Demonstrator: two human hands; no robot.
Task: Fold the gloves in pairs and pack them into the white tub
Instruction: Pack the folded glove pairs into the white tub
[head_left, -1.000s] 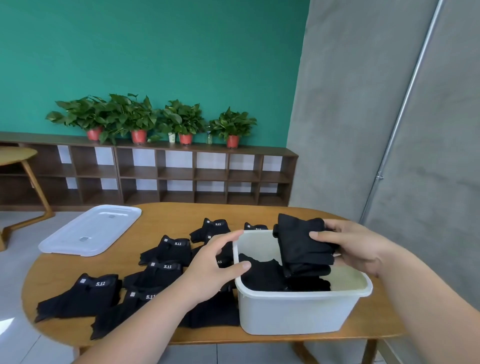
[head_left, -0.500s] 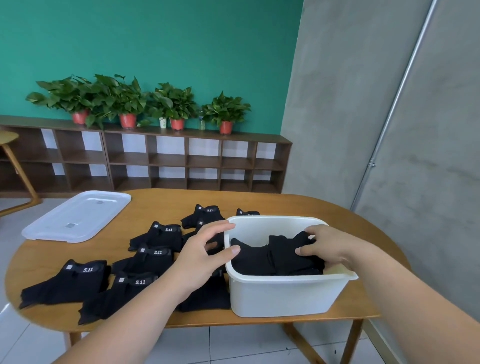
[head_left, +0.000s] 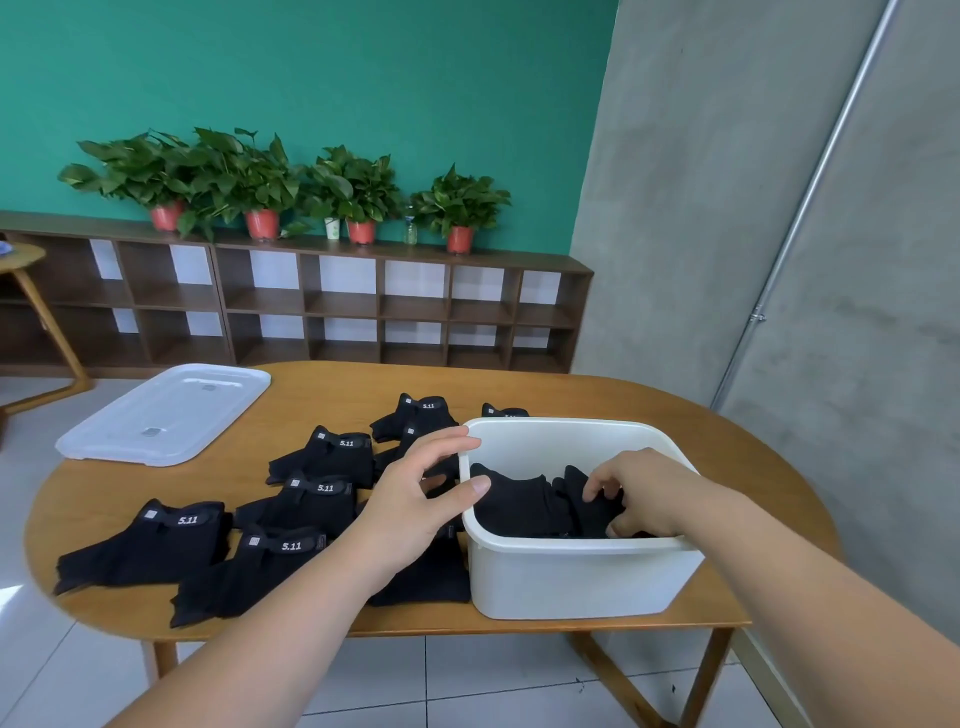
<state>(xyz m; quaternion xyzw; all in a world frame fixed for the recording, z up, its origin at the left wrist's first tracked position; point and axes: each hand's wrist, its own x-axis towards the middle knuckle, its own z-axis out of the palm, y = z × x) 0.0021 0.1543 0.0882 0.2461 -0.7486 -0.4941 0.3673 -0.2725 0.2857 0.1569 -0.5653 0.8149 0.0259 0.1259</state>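
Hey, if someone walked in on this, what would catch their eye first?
The white tub at the near right of the table, with the right hand inside holding folded black gloves and the left hand open by its left rim. Left of it, more black gloves marked 5.11 lie scattered.

Folded gloves (head_left: 524, 501) lie in the tub (head_left: 576, 577); loose gloves (head_left: 311, 499) lie left of it, the lid (head_left: 166, 413) farther left.

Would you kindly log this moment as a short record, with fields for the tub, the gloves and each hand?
tub: white tub on the wooden table, uncovered, black gloves inside
right hand: inside the tub, fingers curled on a folded pair
left hand: open, at the tub's left rim
loose gloves: on the table, left of the tub
lid: far left of the table
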